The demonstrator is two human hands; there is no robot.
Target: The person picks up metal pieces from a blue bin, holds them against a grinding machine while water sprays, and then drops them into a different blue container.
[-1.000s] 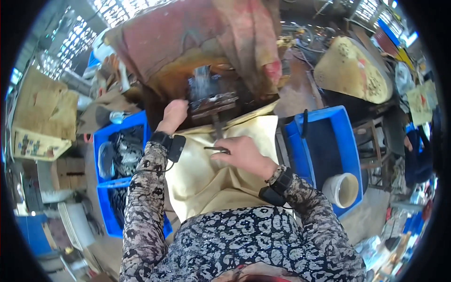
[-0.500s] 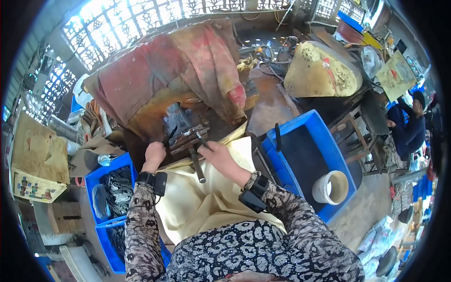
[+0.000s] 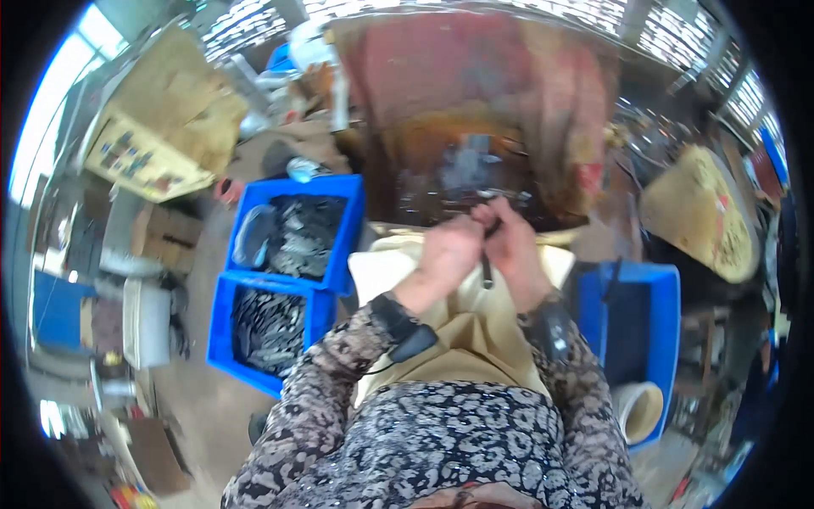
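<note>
Cream apron covers the person's lap; above it the left hand and right hand meet, fingertips bent at a small dark piece, though blur leaves me unable to tell whether either grip is clenched on it. Just below their fingers shows a dark rod. Red cloth drapes beyond, and dark strips fill a blue bin at left.
</note>
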